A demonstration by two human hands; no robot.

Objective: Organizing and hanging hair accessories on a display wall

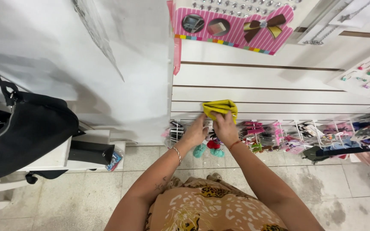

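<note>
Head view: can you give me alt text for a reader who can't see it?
Both hands, left hand and right hand, press a yellow cloth against a white slatted display wall above hooks of hair accessories. A black bag sits on a white shelf at left.

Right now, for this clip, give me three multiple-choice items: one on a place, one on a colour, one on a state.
1. Where is the black bag?
A. on the white shelf at left
B. on the floor
C. hung on the slat wall

2. What colour is the cloth?
A. blue
B. yellow
C. white

3. How is the cloth held?
A. lying loose on the floor
B. draped over the bag
C. gripped by both hands against the slat wall

Key: 1 A, the bag rests on the white shelf left of the person. 2 B, the cloth is plain yellow. 3 C, the left hand and the right hand both close their fingers on its lower edge.
</note>
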